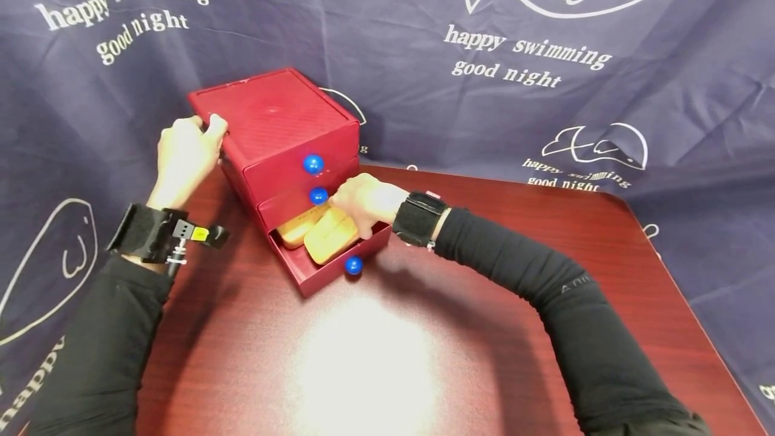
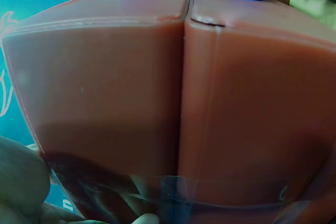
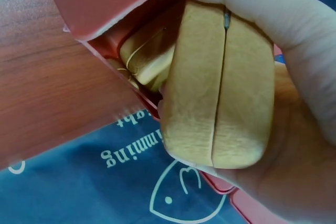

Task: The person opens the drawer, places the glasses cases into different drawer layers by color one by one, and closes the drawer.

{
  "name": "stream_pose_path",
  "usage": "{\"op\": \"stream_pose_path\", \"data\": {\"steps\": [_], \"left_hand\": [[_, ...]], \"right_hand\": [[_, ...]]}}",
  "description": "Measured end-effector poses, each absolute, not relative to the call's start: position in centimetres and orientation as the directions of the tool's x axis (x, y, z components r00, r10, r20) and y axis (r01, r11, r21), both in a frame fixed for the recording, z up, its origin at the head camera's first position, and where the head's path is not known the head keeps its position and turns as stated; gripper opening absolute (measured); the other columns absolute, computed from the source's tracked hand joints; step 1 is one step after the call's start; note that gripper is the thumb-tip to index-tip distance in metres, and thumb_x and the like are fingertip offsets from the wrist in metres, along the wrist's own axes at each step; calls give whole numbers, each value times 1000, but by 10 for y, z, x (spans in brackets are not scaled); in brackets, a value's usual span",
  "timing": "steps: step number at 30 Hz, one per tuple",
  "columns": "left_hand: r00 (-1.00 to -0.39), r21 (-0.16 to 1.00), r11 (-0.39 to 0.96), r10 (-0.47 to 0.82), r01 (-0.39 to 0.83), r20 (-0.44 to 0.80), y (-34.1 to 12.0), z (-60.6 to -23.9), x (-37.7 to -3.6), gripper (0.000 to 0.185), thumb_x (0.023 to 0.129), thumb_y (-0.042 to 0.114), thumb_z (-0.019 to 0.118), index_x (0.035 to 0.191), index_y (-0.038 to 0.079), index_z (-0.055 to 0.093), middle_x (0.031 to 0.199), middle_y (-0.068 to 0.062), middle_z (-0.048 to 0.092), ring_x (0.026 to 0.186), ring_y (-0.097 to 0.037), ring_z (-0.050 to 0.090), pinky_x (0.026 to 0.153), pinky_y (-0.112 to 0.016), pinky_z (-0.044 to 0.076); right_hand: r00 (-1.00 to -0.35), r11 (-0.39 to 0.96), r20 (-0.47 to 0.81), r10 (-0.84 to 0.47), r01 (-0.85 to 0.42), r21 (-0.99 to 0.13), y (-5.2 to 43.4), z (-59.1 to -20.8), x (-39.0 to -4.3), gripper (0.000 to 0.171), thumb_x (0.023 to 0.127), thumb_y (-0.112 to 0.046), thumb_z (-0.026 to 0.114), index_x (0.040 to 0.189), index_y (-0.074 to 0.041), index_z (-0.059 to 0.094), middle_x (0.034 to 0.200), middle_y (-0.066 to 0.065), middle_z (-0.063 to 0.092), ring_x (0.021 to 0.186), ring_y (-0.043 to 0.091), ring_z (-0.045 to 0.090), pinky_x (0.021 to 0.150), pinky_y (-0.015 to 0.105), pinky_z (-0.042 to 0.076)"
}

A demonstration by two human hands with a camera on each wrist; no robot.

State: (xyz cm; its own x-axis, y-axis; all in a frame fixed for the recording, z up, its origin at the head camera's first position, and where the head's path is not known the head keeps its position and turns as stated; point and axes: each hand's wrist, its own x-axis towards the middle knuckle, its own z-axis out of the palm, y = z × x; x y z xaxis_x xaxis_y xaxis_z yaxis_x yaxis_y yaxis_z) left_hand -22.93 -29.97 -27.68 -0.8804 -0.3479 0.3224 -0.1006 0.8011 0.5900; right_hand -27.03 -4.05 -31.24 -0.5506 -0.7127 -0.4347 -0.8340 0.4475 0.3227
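Note:
A red three-drawer box (image 1: pixel 275 116) with blue knobs (image 1: pixel 313 164) stands at the back left of the table. Its bottom drawer (image 1: pixel 329 268) is pulled out. My right hand (image 1: pixel 363 202) grips a tan wooden case (image 1: pixel 331 234) over that drawer; the right wrist view shows the fingers curled round the case (image 3: pixel 220 87). A second tan case (image 1: pixel 298 227) lies inside the drawer, also seen as case (image 3: pixel 147 56). My left hand (image 1: pixel 184 153) holds the box's top left rear edge. The left wrist view shows the red box side (image 2: pixel 173 103) close up.
The dark red wooden table (image 1: pixel 375 355) spreads in front of the box, with a bright light glare near its front. A navy cloth (image 1: pixel 545 73) with white fish drawings and text hangs behind and drapes round the table edges.

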Motion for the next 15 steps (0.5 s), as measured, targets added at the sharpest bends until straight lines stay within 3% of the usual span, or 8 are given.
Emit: {"op": "stream_pose_path", "data": {"steps": [4, 9, 15], "left_hand": [[-879, 587, 804, -346, -97, 328, -300, -277, -231, 53, 99, 38, 33, 82, -5, 60, 72, -26, 69, 90, -57, 66, 74, -57, 44], [-880, 589, 802, -348, -101, 323, -301, -277, -232, 53, 98, 39, 34, 84, -5, 61, 57, -13, 65, 89, -55, 67, 73, -55, 44], [-878, 588, 802, -351, -104, 325, -300, -277, -231, 53, 98, 38, 34, 84, -5, 60, 78, -29, 70, 91, -57, 66, 75, -58, 45]], "right_hand": [[-539, 452, -449, -713, -842, 294, -40, -314, -273, 64, 69, -38, 85, 123, -18, 59, 116, 0, 68, 105, 21, 62, 90, 35, 54], [-521, 464, -452, -724, -853, 238, -37, -315, -276, 62, 71, -37, 84, 124, -17, 58, 118, 1, 67, 107, 21, 61, 92, 35, 53], [-507, 490, -479, -716, -855, 172, -37, -317, -280, 62, 74, -37, 82, 128, -16, 57, 120, 2, 65, 110, 21, 59, 94, 34, 52]]}}
